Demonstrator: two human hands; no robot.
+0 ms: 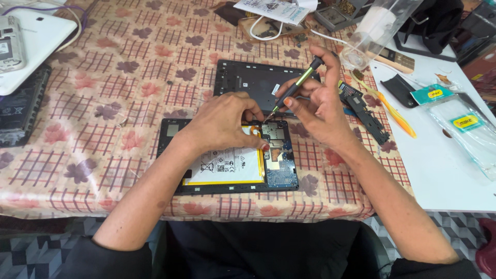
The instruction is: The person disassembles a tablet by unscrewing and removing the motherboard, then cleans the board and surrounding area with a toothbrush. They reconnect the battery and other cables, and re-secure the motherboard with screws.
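An opened black tablet lies on the flowered tablecloth, its white battery and blue circuit board exposed. My left hand rests on the tablet's upper middle, fingertips pressed on the board area. My right hand holds a thin black and green screwdriver, its tip pointing down at the board's top edge beside my left fingers. The tablet's black back cover lies just behind.
A white tablet and a black keyboard sit at the far left. A white tabletop at the right carries clear plastic packets, an orange pry tool and a black board strip. Cables and papers lie at the back.
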